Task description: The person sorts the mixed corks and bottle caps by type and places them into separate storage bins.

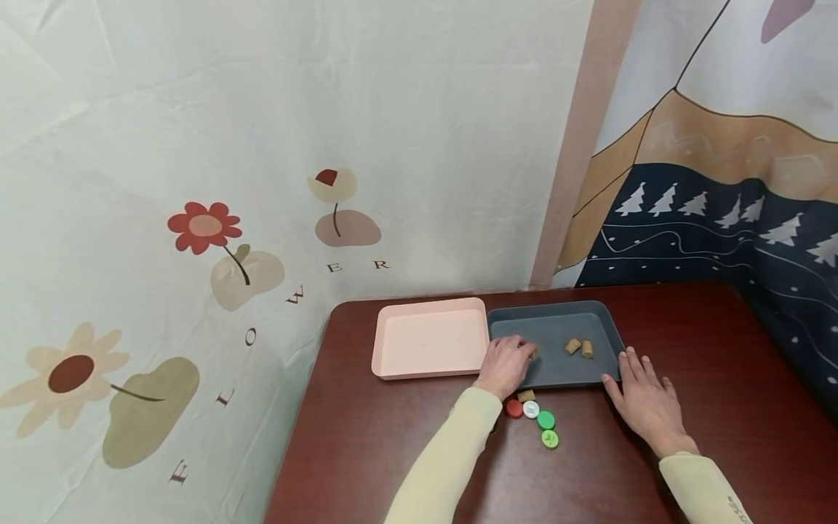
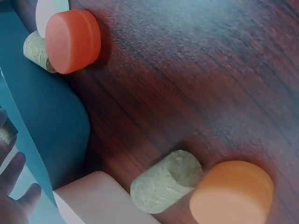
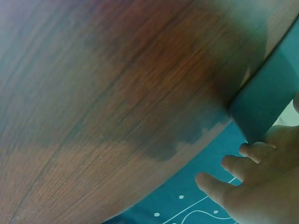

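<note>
Head view: dark red-brown wooden bench [image 1: 353, 437] carries everything. On it, the dark grey rectangular tray [image 1: 556, 367], shallow, and just left of it the pale pink rectangular tray [image 1: 432, 338].

Hands well apart. Right hand [image 1: 644, 404]: fingers stretched, against the grey tray's near right corner, holding nothing; I read it as steadying. Left hand [image 1: 503, 366]: fingertips look pinched on a small tan cylindrical cork [image 2: 8, 132], at the grey tray's left end. Whether that cork touches the tray floor I cannot tell.

Caps, all round and plastic-looking, on the bench: red cap [image 1: 513, 408], white cap [image 1: 531, 410], green cap [image 1: 546, 420], light green cap [image 1: 550, 439]. Left wrist view gives me an orange cap [image 2: 231, 193] too, near the pink tray.

Corks: two loose corks [image 1: 587, 349] in the grey tray; a third cork [image 1: 527, 396] by the red cap; a fourth cork [image 2: 166, 182] beside the orange one.

My tally: loading looks partway. Two corks in, one in hand, two corks and five caps left outside.
</note>
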`<action>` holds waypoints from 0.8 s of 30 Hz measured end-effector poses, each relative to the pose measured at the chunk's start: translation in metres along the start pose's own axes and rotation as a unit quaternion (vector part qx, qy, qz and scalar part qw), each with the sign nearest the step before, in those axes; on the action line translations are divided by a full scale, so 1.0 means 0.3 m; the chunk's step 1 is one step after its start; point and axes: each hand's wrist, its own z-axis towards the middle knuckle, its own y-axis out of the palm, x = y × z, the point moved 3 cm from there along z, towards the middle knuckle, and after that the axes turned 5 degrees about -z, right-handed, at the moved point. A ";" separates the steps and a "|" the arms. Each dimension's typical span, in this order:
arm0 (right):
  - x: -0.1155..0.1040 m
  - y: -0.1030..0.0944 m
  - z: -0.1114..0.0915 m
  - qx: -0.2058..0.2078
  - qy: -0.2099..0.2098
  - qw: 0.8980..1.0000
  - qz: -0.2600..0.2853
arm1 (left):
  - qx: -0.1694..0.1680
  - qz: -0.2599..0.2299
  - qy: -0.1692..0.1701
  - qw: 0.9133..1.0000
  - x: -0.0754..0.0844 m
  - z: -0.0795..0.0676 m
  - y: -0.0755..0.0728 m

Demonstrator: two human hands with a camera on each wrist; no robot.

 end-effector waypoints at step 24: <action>0.002 0.003 0.004 0.000 0.003 1.000 -0.005 | -0.036 -0.016 -0.059 0.997 -0.001 0.026 0.033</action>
